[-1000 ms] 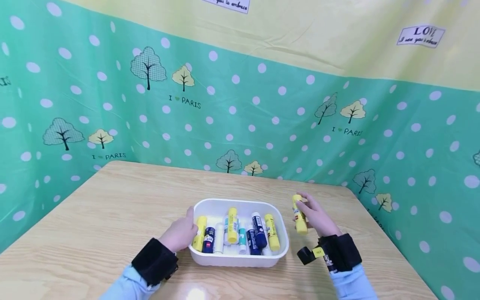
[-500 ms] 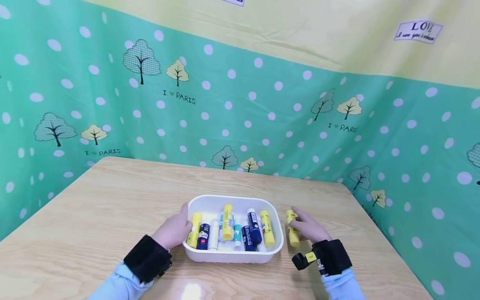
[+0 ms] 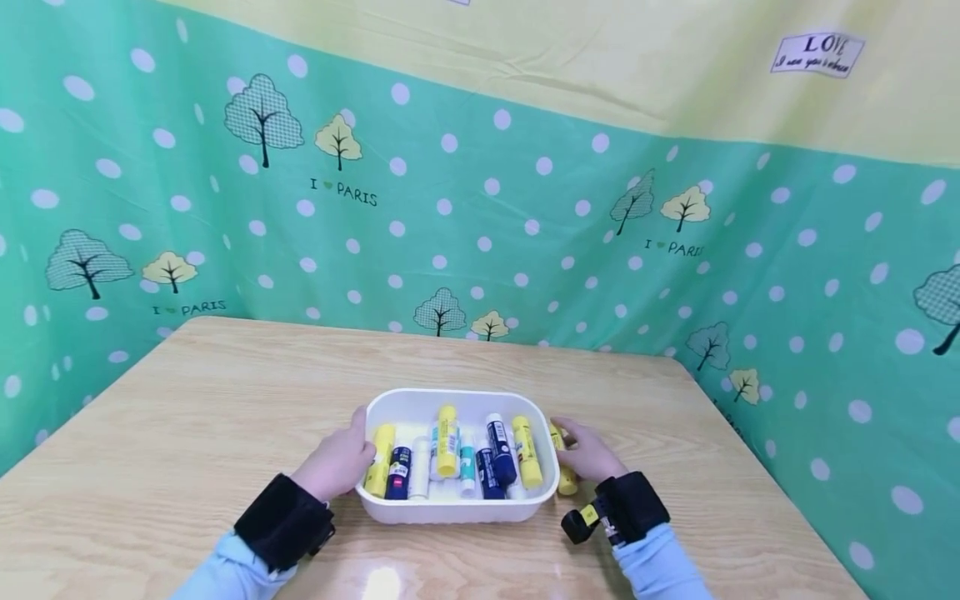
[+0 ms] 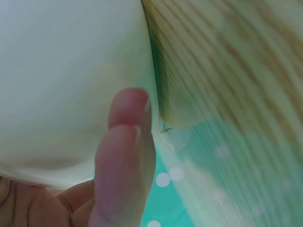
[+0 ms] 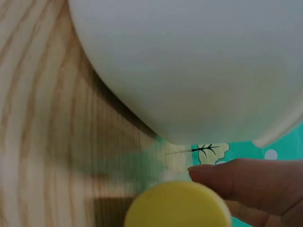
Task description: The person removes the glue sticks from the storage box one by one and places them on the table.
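Observation:
A white plastic basket (image 3: 450, 512) sits on the table, with several glue sticks in yellow, navy, white and teal lying in it. My left hand (image 3: 336, 457) grips its left rim; in the left wrist view a thumb (image 4: 119, 165) lies against the outer wall. Just outside the right wall, my right hand (image 3: 588, 452) holds a yellow glue stick (image 3: 567, 484), partly hidden by the hand and basket. Its round yellow end (image 5: 177, 208) shows close to the camera in the right wrist view, with fingers behind it.
A wood-grain table (image 3: 247, 392) carries the basket. Behind it and along both sides hangs a green and yellow curtain (image 3: 480, 217) with dots and trees. A small black camera (image 3: 579, 525) juts from the right wristband, low over the table.
My right hand has brought the yellow glue stick down and left, from clear of the basket to right beside its wall. The left hand keeps its grip on the rim.

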`<state>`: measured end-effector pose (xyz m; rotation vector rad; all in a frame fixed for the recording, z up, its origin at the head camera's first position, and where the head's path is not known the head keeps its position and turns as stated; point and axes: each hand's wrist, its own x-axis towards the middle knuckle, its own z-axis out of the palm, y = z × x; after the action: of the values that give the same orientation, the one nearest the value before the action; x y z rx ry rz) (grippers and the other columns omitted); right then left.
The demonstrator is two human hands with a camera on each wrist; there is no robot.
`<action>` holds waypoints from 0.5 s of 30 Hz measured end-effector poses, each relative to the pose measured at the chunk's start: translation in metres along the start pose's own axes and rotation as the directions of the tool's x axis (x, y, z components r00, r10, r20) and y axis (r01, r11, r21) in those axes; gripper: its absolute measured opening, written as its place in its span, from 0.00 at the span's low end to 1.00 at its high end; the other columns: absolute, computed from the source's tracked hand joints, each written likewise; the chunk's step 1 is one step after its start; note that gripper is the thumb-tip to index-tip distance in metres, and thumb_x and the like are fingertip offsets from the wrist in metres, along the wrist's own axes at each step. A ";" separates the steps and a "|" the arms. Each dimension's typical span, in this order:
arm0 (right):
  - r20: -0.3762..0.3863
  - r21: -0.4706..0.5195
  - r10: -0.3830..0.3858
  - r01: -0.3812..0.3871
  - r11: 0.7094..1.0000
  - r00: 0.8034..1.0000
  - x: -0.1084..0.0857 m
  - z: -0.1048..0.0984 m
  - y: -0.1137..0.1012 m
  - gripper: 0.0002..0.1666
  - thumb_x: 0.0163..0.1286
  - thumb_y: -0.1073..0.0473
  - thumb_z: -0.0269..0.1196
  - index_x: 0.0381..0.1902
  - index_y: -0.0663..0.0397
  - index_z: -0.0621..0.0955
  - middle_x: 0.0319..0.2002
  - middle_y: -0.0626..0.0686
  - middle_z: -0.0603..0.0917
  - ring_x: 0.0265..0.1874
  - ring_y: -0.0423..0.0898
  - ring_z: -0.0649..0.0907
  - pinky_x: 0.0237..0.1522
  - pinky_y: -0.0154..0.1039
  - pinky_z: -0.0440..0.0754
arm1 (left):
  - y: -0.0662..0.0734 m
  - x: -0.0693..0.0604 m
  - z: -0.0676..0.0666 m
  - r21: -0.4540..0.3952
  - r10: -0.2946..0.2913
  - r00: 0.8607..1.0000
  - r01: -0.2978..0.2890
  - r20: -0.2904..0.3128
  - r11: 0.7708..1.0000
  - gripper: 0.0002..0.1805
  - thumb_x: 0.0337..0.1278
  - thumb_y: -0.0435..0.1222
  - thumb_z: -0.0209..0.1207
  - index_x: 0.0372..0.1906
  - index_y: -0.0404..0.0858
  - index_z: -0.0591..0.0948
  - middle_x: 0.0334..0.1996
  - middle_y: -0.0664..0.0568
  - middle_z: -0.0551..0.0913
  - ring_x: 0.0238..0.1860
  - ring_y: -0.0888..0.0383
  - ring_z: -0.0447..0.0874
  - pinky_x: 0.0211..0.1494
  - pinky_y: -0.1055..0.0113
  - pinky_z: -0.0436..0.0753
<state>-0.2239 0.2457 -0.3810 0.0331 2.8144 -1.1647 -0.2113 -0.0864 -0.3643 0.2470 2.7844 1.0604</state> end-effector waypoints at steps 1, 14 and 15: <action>0.000 -0.011 -0.002 0.002 1.000 1.000 0.001 0.001 0.000 0.34 0.52 0.62 0.58 0.59 0.55 0.64 0.42 0.62 0.73 0.25 0.45 0.75 0.20 0.35 0.73 | 0.000 0.000 0.000 -0.001 -0.002 1.000 0.002 0.003 1.000 0.31 0.55 0.31 0.38 0.62 0.25 0.43 0.19 0.45 0.71 0.11 0.57 0.67 0.15 0.68 0.69; -0.006 -0.073 -0.056 0.055 0.996 0.998 0.004 0.008 -0.003 0.33 0.52 0.62 0.59 0.58 0.56 0.66 0.36 0.56 0.73 0.27 0.45 0.73 0.24 0.33 0.71 | 0.000 -0.001 -0.002 0.010 0.018 1.000 -0.018 0.000 1.000 0.30 0.54 0.30 0.38 0.61 0.23 0.45 0.20 0.45 0.72 0.12 0.57 0.69 0.16 0.68 0.70; -0.006 -0.076 -0.054 0.054 0.996 0.999 0.003 0.008 -0.003 0.33 0.52 0.61 0.59 0.58 0.57 0.66 0.36 0.56 0.72 0.27 0.45 0.73 0.24 0.34 0.71 | 0.000 -0.001 -0.001 0.009 0.019 1.000 -0.019 0.001 1.000 0.30 0.54 0.30 0.38 0.61 0.23 0.45 0.20 0.45 0.72 0.12 0.57 0.69 0.16 0.68 0.70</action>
<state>-0.2267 0.2380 -0.3844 -0.0442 2.8812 -1.0693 -0.2106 -0.0875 -0.3635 0.2747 2.7921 1.0526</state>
